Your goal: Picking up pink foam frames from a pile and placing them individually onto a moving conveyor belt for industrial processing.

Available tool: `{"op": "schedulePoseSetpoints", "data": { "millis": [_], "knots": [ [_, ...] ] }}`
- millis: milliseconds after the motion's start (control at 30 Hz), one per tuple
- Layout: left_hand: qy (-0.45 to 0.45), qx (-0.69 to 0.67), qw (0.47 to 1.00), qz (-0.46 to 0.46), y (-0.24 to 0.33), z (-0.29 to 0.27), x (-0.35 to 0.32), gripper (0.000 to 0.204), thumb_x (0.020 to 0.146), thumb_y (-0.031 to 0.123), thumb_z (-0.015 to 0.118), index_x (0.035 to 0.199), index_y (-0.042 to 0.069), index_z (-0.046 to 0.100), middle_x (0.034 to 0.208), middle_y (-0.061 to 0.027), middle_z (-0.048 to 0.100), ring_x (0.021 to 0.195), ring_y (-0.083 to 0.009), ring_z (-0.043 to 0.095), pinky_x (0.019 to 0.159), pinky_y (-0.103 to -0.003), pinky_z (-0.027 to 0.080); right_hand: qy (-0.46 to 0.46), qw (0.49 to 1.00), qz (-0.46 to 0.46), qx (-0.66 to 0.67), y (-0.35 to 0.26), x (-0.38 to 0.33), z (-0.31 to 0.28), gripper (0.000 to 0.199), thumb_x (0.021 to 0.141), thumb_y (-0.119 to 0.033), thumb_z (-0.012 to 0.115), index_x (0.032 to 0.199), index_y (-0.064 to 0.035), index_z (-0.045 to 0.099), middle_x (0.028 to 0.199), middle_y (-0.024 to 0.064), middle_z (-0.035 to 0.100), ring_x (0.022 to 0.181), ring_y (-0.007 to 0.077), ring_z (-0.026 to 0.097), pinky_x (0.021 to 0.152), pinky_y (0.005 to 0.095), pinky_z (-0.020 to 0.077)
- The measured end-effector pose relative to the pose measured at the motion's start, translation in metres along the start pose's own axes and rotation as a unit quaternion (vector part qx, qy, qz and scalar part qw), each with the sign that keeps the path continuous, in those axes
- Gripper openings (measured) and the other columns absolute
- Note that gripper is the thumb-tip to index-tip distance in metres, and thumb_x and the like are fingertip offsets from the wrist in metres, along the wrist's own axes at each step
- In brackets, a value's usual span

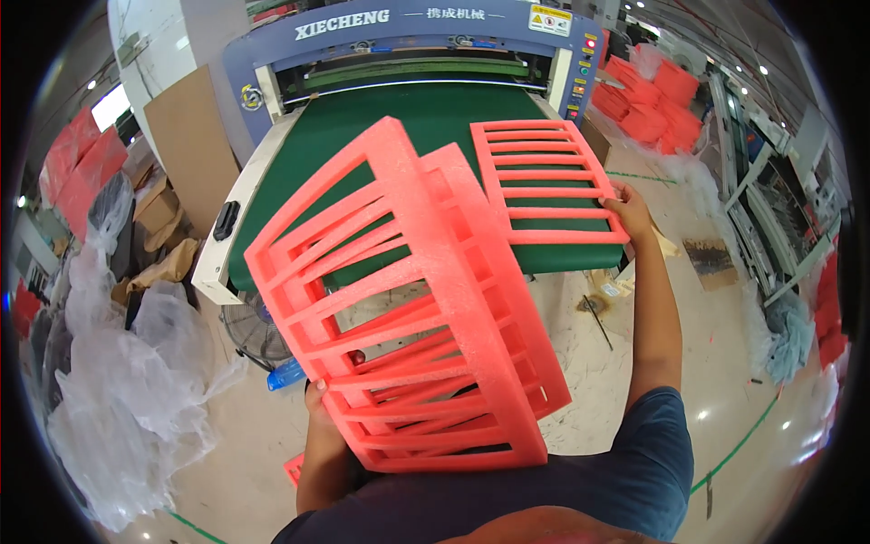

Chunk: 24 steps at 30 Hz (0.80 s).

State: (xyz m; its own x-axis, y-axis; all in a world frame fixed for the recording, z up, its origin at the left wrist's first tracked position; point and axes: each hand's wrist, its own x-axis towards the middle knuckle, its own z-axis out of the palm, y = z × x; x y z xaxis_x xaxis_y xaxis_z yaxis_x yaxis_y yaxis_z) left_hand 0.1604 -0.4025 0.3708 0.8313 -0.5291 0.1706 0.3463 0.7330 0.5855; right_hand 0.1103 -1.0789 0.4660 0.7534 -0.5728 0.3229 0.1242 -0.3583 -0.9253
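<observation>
A stack of red-pink foam frames (455,313) with slatted openings is tilted in front of my body. My left hand (322,419) grips its lower left edge; most of the fingers are hidden behind the foam. Another slatted foam frame (555,192) lies at the right of a green conveyor belt (399,113), partly overlapped by the stack. Its right edge is pinched by my right hand (629,212), with the arm stretched forward.
Beyond the belt stands a blue-grey machine (426,29) with buttons on its right post. Crumpled clear plastic (136,390) and cardboard (192,127) are at the left. Red foam pieces (657,100) are piled at the far right. A fan (249,328) sits under the belt.
</observation>
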Motion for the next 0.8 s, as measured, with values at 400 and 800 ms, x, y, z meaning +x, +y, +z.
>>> {"op": "schedulePoseSetpoints", "data": {
  "millis": [400,800],
  "knots": [
    [0.056,0.005,0.996,-0.064,0.006,0.009,-0.016,0.069,0.080,0.039,0.067,0.134,-0.003,0.052,0.124,-0.0182,0.062,0.105,-0.0327,0.065,0.087,-0.045,0.057,-0.040,0.961,-0.004,-0.275,-0.018,0.061,0.102,0.078,0.094,-0.053,0.062,0.145,0.0042,0.049,0.146,0.0246,0.053,0.136,0.0316,0.052,0.114,0.0361,0.0377],
    [0.101,0.033,0.994,-0.031,0.013,0.006,-0.030,0.072,0.079,0.042,0.068,0.134,-0.001,0.051,0.120,-0.0188,0.065,0.099,-0.0332,0.067,0.084,-0.046,0.057,0.012,0.883,0.164,-0.440,0.028,0.056,-0.015,0.111,0.083,-0.082,0.045,0.140,0.0134,0.049,0.137,0.0355,0.054,0.133,0.0428,0.053,0.112,0.0453,0.0380]
  ]
}}
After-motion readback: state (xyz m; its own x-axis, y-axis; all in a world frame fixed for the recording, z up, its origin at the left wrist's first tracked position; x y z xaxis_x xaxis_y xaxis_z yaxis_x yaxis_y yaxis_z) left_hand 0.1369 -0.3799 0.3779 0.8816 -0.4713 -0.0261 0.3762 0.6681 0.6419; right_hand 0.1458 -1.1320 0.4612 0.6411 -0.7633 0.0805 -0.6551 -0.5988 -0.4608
